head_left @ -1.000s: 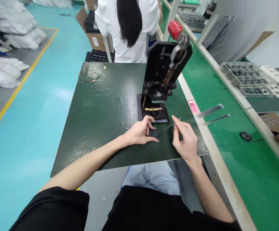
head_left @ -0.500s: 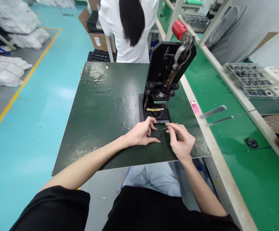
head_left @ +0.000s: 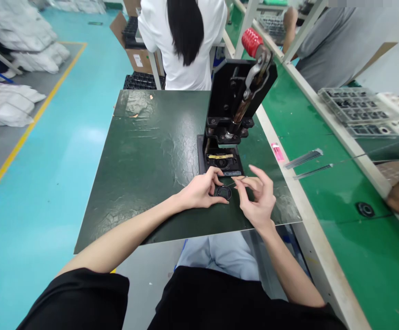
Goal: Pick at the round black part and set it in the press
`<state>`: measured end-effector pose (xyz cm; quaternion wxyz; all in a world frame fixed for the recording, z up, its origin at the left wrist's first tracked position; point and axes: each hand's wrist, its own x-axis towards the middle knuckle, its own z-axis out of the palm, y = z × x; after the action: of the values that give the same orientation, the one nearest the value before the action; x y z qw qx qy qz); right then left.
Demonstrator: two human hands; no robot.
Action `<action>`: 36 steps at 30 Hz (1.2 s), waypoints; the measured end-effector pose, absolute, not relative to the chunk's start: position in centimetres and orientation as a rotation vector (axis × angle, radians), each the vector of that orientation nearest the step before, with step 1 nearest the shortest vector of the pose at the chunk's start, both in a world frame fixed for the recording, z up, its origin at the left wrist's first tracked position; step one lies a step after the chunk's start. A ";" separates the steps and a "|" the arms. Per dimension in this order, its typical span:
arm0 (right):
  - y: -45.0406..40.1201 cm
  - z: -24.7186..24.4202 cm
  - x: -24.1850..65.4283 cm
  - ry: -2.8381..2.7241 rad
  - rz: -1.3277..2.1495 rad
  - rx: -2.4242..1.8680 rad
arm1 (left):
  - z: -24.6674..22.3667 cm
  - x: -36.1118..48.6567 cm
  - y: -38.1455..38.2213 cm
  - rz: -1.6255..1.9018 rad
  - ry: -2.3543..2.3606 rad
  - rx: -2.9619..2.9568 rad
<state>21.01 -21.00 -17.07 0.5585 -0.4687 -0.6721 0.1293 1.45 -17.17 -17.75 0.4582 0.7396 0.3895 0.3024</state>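
My left hand (head_left: pixel 206 189) grips a small round black part (head_left: pixel 224 192) between thumb and fingers, low over the dark green table (head_left: pixel 144 169). At its right side, my right hand (head_left: pixel 257 197) pinches a thin wire (head_left: pixel 232 184) between thumb and a finger, with the index finger lifted away. The wire reaches the upper edge of the round part; whether it is fixed there I cannot tell. Just beyond both hands stands a black hand press (head_left: pixel 237 105) with a red-wrapped lever handle (head_left: pixel 252 42) and a yellow strip (head_left: pixel 220 156) on its base.
To the right runs a green conveyor (head_left: pixel 350 256), carrying bundles of thin strips (head_left: pixel 304 158) and a black ring-shaped part (head_left: pixel 365 209). A pink item (head_left: pixel 277 151) lies at the table's right edge. Clear trays (head_left: pixel 355 105) stand farther right. A person in white (head_left: pixel 199 68) is ahead.
My right hand has shifted slightly left along the wire, and its index finger has lifted. My left hand keeps its hold. The black part on the conveyor has moved slightly.
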 end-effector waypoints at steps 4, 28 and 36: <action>-20.6 -16.2 20.9 -1.721 0.315 -1.114 | -17.7 1.4 -17.2 0.754 0.950 1.821; -20.2 -16.6 21.1 -1.938 0.347 -1.098 | -17.4 1.4 -17.4 0.733 0.973 1.818; -20.2 -17.0 21.2 -1.389 0.481 -1.172 | -17.5 1.5 -17.3 0.748 0.971 1.837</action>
<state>21.18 -20.20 -17.05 0.5898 -0.5035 -0.5965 0.2068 1.52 -17.27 -17.46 0.4499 0.7428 0.3928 0.3026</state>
